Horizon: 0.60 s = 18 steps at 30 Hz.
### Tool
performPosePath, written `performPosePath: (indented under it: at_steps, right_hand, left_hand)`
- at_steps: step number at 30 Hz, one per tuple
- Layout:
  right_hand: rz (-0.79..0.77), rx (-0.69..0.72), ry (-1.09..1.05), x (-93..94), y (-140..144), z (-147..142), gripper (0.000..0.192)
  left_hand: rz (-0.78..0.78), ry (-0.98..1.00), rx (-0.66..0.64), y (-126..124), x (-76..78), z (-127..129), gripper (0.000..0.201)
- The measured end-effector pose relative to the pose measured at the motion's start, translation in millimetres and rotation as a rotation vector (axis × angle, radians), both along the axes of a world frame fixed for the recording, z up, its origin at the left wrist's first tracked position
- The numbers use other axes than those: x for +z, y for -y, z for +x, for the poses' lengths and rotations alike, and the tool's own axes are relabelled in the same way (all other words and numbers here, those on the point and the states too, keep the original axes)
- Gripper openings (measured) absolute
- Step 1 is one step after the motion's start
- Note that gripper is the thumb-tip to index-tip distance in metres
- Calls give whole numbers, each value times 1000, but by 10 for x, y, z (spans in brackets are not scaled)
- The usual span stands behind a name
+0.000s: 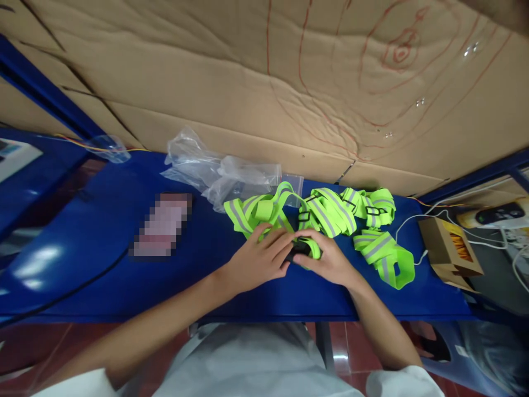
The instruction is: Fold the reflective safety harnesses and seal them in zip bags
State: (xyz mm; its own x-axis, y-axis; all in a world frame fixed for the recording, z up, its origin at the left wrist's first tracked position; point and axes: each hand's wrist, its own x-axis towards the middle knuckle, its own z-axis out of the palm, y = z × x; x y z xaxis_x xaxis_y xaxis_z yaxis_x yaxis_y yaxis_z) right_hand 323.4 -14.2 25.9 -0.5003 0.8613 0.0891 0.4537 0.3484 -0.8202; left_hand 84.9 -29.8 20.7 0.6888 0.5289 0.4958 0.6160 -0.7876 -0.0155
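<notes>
On the blue table [103, 264], close to its near edge, both hands meet over a small black buckle [298, 249]. Left hand [258, 259] and right hand [326, 259] have their fingers pinched shut on it from either side, fingertips nearly touching. A neon-green reflective strap [326, 212] runs from the buckle into a tangled heap just behind. Clear plastic bags [219, 171] lie farther back; a small cardboard box [448, 251] sits to the right.
</notes>
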Motion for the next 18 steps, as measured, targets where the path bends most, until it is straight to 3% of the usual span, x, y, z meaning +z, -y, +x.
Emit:
performPosePath:
  at_steps: [2, 4, 8, 11, 18]
  right_hand:
    - [31, 112, 43, -44, 24, 3, 71]
    - [66, 167, 105, -88, 39, 0, 82]
    - [104, 138, 144, -172, 56, -65, 63]
    - [151, 99, 119, -209, 66, -136, 63]
    - [189, 67, 130, -208, 142, -235, 52]
  left_hand:
    - [39, -7, -21, 16, -48, -38, 25]
    - [19, -7, -30, 25, -72, -73, 23]
    - [-91, -2, -11, 55, -51, -122, 27]
    - [-149, 2, 34, 86, -31, -153, 34]
    - [-361, 146, 128, 127, -23, -153, 28]
